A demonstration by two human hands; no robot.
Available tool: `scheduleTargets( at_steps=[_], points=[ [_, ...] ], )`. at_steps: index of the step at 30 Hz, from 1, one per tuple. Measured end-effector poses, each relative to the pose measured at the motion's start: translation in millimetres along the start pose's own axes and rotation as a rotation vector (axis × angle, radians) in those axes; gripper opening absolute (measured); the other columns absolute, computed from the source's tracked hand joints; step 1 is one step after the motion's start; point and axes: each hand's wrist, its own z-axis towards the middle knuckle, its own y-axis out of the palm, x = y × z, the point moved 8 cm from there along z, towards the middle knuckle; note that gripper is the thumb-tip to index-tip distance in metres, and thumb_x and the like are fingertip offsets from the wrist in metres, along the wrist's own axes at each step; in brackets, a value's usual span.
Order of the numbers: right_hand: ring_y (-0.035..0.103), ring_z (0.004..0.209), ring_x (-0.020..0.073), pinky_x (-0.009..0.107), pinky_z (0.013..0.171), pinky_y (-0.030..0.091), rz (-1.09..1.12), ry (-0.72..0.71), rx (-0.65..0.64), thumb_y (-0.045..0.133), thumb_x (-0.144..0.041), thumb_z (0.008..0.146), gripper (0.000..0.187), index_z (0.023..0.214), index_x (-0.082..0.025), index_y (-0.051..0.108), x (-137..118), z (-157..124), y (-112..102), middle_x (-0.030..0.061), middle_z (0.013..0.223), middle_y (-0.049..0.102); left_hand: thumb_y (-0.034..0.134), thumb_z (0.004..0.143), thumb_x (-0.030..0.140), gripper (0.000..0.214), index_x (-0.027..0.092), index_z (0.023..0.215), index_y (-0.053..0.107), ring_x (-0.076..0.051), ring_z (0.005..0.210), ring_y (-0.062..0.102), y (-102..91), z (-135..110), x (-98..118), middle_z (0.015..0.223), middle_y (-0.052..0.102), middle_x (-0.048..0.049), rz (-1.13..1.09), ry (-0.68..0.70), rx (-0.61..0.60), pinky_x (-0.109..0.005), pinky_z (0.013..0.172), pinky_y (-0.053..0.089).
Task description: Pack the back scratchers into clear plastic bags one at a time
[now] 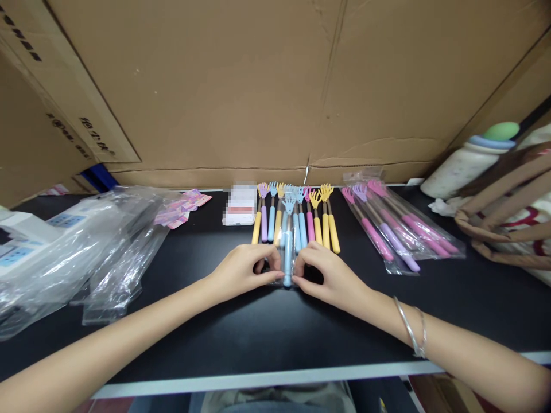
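A light blue back scratcher (288,252) lies inside a clear plastic sleeve, its hand-shaped end pointing away from me. My left hand (247,267) pinches the near left side of the sleeve between thumb and fingers. On the opposite side, my right hand (331,272) is closed in a similar pinch on the sleeve's edge. Beyond my hands lies a row of loose back scratchers with yellow handles (326,229), a purple one (264,221) and blue ones. Part of the row is hidden behind the sleeve and my fingers.
Bagged pink and purple back scratchers (387,229) lie to the right, near a white bottle (460,166) and a brown-handled bag (495,235). Clear plastic bags (116,269) and printed cards (183,207) lie left. A phone-like white object (240,215) sits behind; cardboard (224,86) walls the back.
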Motion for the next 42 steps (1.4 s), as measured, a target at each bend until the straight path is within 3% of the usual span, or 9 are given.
scheduleTargets(
  at_steps=[10, 16, 24, 29, 42],
  points=[
    [0.05, 0.075, 0.0144, 0.025, 0.068, 0.04, -0.001, -0.009, 0.016, 0.056, -0.009, 0.079, 0.011, 0.079, -0.018, 0.049, 0.1, -0.4, 3.2, 0.0015, 0.08, 0.053, 0.059, 0.083, 0.029, 0.013, 0.019, 0.088, 0.054, -0.008, 0.056, 0.052, 2.9, -0.2, -10.1, 0.069, 0.059, 0.0049, -0.041, -0.05, 0.009, -0.017, 0.052, 0.038],
    [0.05, 0.073, 0.0142, 0.026, 0.067, 0.04, -0.061, 0.016, 0.049, 0.057, -0.011, 0.077, 0.013, 0.08, -0.019, 0.048, 1.4, -0.3, 0.5, 0.001, 0.08, 0.054, 0.061, 0.082, 0.028, 0.011, 0.021, 0.086, 0.053, -0.007, 0.053, 0.053, -1.7, -1.6, -7.7, 0.064, 0.057, 0.0085, 0.114, -0.06, 0.042, -0.016, 0.051, 0.036],
    [0.048, 0.082, 0.0175, 0.028, 0.071, 0.04, -0.143, -0.09, 0.016, 0.048, -0.006, 0.082, 0.016, 0.083, -0.02, 0.057, -10.4, 1.2, -1.0, 0.0028, 0.079, 0.059, 0.056, 0.084, 0.02, 0.006, 0.023, 0.087, 0.06, -0.008, 0.064, 0.056, -6.2, -3.6, 2.9, 0.077, 0.063, 0.0066, 0.24, 0.025, 0.101, -0.017, 0.06, 0.039],
    [0.049, 0.087, 0.0185, 0.03, 0.075, 0.042, -0.166, -0.064, 0.016, 0.049, -0.007, 0.083, 0.016, 0.088, -0.02, 0.057, -9.0, -0.6, -0.8, 0.0037, 0.085, 0.059, 0.056, 0.085, 0.02, 0.008, 0.024, 0.089, 0.062, -0.011, 0.08, 0.059, -8.9, -4.4, 10.1, 0.086, 0.065, 0.0041, 0.289, 0.081, 0.154, -0.02, 0.068, 0.041],
    [0.048, 0.091, 0.0202, 0.034, 0.08, 0.043, -0.248, -0.042, 0.026, 0.052, -0.009, 0.082, 0.014, 0.093, -0.019, 0.054, -12.1, -2.2, -3.8, 0.0049, 0.093, 0.057, 0.056, 0.087, 0.023, 0.01, 0.026, 0.088, 0.065, -0.012, 0.083, 0.056, -12.0, -7.9, 19.8, 0.089, 0.065, 0.0036, 0.461, 0.172, 0.23, -0.021, 0.067, 0.041]
  ],
)
